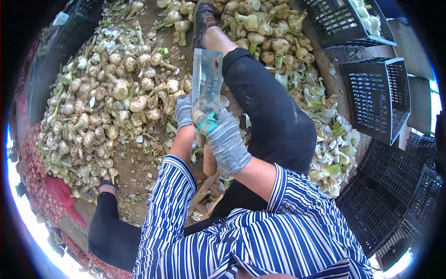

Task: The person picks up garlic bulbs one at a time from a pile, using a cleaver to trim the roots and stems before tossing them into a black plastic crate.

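Note:
Both my hands wear grey knit gloves and meet over my lap. My right hand is closed around the base of a broad steel knife, whose blade stands upright above the hands. A wooden handle shows below this hand. My left hand grips a pale, dirty bulb pressed against the lower blade. A teal band sits between the two hands. How the fingers lie under the bulb is hidden.
A heap of untrimmed bulbs with stalks lies on the soil at left, and another at the top. Cut leaves and skins pile up at right beside black plastic crates. Red mesh sacks lie far left. My black-trousered leg stretches forward.

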{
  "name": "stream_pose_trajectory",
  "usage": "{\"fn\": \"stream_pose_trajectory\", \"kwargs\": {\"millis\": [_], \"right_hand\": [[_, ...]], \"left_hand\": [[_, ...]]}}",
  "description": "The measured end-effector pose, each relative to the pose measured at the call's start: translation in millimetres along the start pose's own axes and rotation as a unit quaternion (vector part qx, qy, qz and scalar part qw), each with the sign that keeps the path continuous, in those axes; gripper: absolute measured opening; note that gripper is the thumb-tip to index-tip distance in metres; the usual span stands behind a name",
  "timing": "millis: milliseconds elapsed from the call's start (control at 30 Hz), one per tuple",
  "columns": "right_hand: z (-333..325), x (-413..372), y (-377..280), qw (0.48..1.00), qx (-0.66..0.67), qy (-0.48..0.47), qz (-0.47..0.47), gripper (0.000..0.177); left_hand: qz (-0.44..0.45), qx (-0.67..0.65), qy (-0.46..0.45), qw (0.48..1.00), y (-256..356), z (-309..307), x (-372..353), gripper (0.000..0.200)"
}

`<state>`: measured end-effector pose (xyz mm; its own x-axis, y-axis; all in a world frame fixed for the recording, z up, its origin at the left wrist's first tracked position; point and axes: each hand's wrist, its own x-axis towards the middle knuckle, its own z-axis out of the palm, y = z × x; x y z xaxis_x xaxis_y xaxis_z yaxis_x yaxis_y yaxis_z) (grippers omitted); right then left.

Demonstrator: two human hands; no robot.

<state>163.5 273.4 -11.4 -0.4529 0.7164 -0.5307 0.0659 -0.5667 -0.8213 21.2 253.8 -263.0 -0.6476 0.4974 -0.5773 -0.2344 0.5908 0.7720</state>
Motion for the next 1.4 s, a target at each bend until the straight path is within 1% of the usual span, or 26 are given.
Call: {"fn": "stream_pose_trajectory", "kwargs": {"millis": [100,133,167,233,267,300,333,367,400,433,467,533,567,600,667,767,833,867,900,1000,1033,1133,1167,1267,1300,1400], "right_hand": [[2,4,0,0.999,0.040,0.016,0.017,0.027],[4,4,-2,0.998,0.057,0.025,0.029,0.029],[1,3,-3,0.998,0.049,0.031,0.026,0.027],[1,3,-13,0.992,0.128,0.013,-0.020,0.023],[-2,7,-10,0.987,0.159,0.011,-0.033,0.022],[0,5,-15,0.989,0.141,0.029,-0.035,0.022],[2,4,-20,0.990,0.124,0.045,-0.040,0.022],[-2,7,-14,0.994,0.101,0.003,-0.046,0.023],[-1,10,-8,0.989,-0.018,0.029,-0.145,0.023],[-1,9,-6,0.983,-0.093,0.006,-0.156,0.024],[0,6,-4,0.971,-0.168,-0.016,-0.168,0.024],[9,-9,-15,0.894,-0.344,-0.048,-0.282,0.027],[13,-16,-20,0.839,-0.425,-0.063,-0.334,0.028],[16,-20,-22,0.809,-0.456,-0.082,-0.362,0.028],[21,-26,-21,0.742,-0.514,-0.114,-0.415,0.029],[26,-37,-19,0.702,-0.557,-0.139,-0.421,0.024],[29,-41,-19,0.684,-0.578,-0.153,-0.417,0.022],[30,-44,-19,0.684,-0.579,-0.156,-0.416,0.022],[31,-46,-20,0.683,-0.579,-0.160,-0.415,0.022],[31,-46,-17,0.684,-0.572,-0.157,-0.425,0.018],[29,-44,-13,0.686,-0.568,-0.153,-0.429,0.016],[22,-34,3,0.702,-0.581,-0.138,-0.388,0.018],[20,-29,3,0.703,-0.598,-0.144,-0.356,0.018],[25,-34,0,0.768,-0.565,-0.158,-0.258,0.022],[29,-37,0,0.791,-0.548,-0.156,-0.223,0.030],[28,-31,24,0.865,-0.410,-0.154,-0.246,0.018]], "left_hand": [[0.056,0.089,0.018,0.994,32,1,-21,0.033],[0.072,0.085,0.015,0.994,28,0,-19,0.032],[0.143,0.076,0.003,0.987,-2,5,-2,0.030],[0.117,-0.062,-0.073,0.989,4,-16,-25,0.026],[0.010,-0.227,-0.104,0.968,20,-25,-46,0.026],[-0.101,-0.385,-0.099,0.912,70,-37,-86,0.026],[-0.078,-0.464,-0.134,0.872,77,-50,-93,0.030],[-0.082,-0.449,-0.145,0.878,94,-69,-111,0.033],[-0.085,-0.434,-0.158,0.883,109,-87,-130,0.036],[-0.061,-0.405,-0.133,0.903,114,-101,-140,0.040],[-0.040,-0.387,-0.151,0.909,118,-115,-153,0.042],[0.066,-0.203,-0.170,0.962,131,-137,-161,0.038],[0.088,-0.106,-0.070,0.988,129,-142,-180,0.033],[0.045,0.034,-0.073,0.996,147,-149,-200,0.034],[0.216,0.215,0.019,0.952,129,-157,-204,0.034],[0.249,0.296,0.027,0.922,155,-158,-236,0.030],[0.247,0.283,0.024,0.926,155,-160,-244,0.026],[0.247,0.277,0.022,0.928,155,-163,-247,0.024],[0.284,0.303,0.025,0.909,155,-165,-251,0.019],[0.298,0.282,0.048,0.911,153,-172,-254,0.018],[0.336,0.377,0.095,0.858,164,-176,-260,0.019],[0.264,0.315,0.142,0.901,174,-190,-269,0.023],[0.298,0.310,0.182,0.884,163,-198,-262,0.025],[0.362,0.294,0.213,0.859,166,-209,-265,0.026],[0.386,0.344,0.234,0.823,170,-210,-267,0.026],[0.305,0.127,0.209,0.920,169,-202,-269,0.022]]}}
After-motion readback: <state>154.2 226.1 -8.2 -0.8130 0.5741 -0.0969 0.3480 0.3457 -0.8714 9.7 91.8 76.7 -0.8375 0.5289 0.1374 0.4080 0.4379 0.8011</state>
